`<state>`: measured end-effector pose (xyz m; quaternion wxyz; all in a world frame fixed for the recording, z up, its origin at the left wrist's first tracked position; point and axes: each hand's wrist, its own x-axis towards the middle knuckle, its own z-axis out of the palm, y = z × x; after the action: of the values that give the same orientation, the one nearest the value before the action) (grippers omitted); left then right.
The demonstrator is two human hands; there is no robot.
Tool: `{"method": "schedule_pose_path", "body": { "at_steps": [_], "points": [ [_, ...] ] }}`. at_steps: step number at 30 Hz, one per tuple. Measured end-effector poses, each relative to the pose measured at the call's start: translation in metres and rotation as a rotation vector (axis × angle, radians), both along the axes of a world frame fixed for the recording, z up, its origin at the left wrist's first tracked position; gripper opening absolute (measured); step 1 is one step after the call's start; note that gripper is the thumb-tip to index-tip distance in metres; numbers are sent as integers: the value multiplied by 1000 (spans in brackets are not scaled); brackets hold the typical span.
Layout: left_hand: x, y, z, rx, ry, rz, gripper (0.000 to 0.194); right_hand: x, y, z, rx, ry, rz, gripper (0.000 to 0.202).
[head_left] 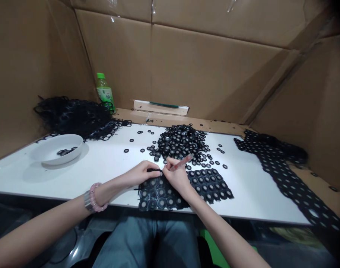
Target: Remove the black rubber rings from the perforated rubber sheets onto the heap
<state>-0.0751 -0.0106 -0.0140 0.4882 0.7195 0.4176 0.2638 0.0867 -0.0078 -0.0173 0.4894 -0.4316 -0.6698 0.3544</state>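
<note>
A black sheet (211, 185) with rows of round pieces lies at the table's front edge. My left hand (143, 173) pinches the sheet's upper left edge between thumb and fingers. Beside it, almost touching, my right hand (177, 176) is closed round a reddish, see-through pen-like tool (183, 161), which slants up to the right; its lower tip is hidden by the fingers. Just beyond both hands rises a pile of small black rings with pale centres (182, 141), with loose ones scattered about it.
A white bowl (60, 149) holding a few black pieces stands at the left, before a tangled black heap (75, 115). A green-capped bottle (105, 93) stands behind. Another dotted black sheet (281, 169) hangs over the right side. Cardboard walls (214, 70) enclose the table.
</note>
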Motion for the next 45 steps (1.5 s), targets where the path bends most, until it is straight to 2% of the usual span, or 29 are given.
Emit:
{"method": "schedule_pose_path", "body": {
  "at_steps": [4, 10, 14, 18, 20, 23, 25, 37, 45],
  "points": [
    [4, 0, 3, -19, -39, 18, 19, 4, 4, -2, -87, 142, -18, 22],
    [13, 4, 9, 36, 221, 44, 19, 22, 16, -2, -248, 401, -86, 32],
    [16, 11, 15, 94, 281, -20, 24, 25, 14, 0, -307, 427, -4, 37],
    [19, 13, 15, 177, 339, -24, 29, 28, 11, -1, -367, 391, 157, 38],
    [20, 11, 13, 209, 349, -56, 28, 30, 11, -2, -317, 332, 168, 34],
    [21, 10, 11, 204, 312, -101, 27, 31, 9, -4, -156, 175, 45, 28],
    [21, 10, 9, 197, 277, -75, 27, 31, 9, -4, -92, 84, -7, 26],
    [21, 11, 4, 112, 183, -55, 22, 30, 8, -2, -82, 42, -37, 23],
    [21, 7, 11, 236, 135, -85, 21, 24, 0, 2, -12, -142, -24, 23]
  ]
}}
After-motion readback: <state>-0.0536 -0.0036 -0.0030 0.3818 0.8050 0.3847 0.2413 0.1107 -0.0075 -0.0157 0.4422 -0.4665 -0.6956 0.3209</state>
